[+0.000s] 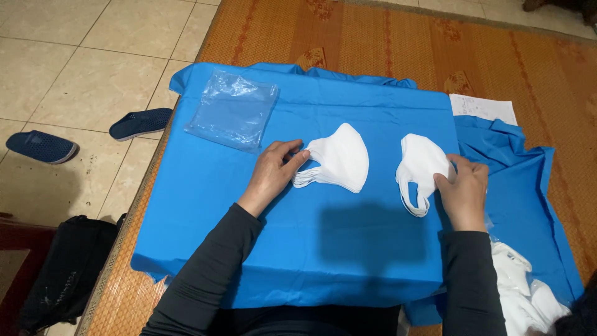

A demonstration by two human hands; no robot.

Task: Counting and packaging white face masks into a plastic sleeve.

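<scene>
White masks lie on the blue cloth (298, 249): your left hand (273, 174) pinches the stack of masks (339, 162), your right hand (463, 190) grips a single mask (420, 168).

A blue cloth (348, 249) covers the middle of the view, lying on an orange woven mat (373, 37). At eleven o'clock on the cloth sits a stack of clear plastic bags (233, 111). At two o'clock a white paper sheet (484, 108) lies partly on the cloth's edge. At nine o'clock two dark blue slippers (142, 123) (42, 147) rest apart on the beige tile floor (74, 68). At seven o'clock a black bag (65, 274) lies beside the mat. At five o'clock a heap of white masks (521, 295) lies on the cloth.
</scene>
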